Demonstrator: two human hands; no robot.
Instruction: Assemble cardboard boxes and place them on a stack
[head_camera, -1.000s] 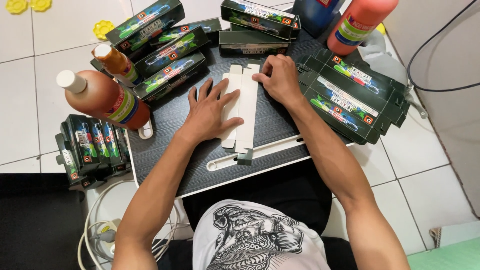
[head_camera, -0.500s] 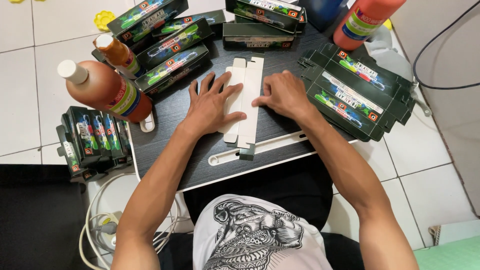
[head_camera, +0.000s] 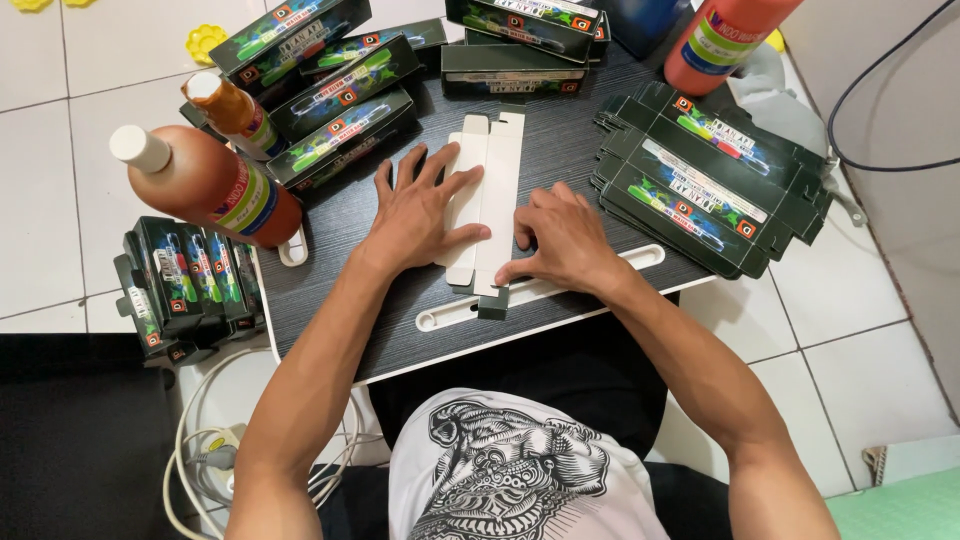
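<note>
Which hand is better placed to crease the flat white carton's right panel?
Probably the right hand: its fingers already press the flat white carton at its right edge, while the left hand lies spread flat across the left panel.

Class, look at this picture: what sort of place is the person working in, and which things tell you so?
Probably a home packing spot on a tiled floor: a low dark table, stacks of flat printed cartons, and orange bottles.

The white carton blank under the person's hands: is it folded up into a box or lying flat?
Flat. The white carton blank lies plain side up on the dark table, tabs spread, with left hand and right hand pressing on it.
</note>
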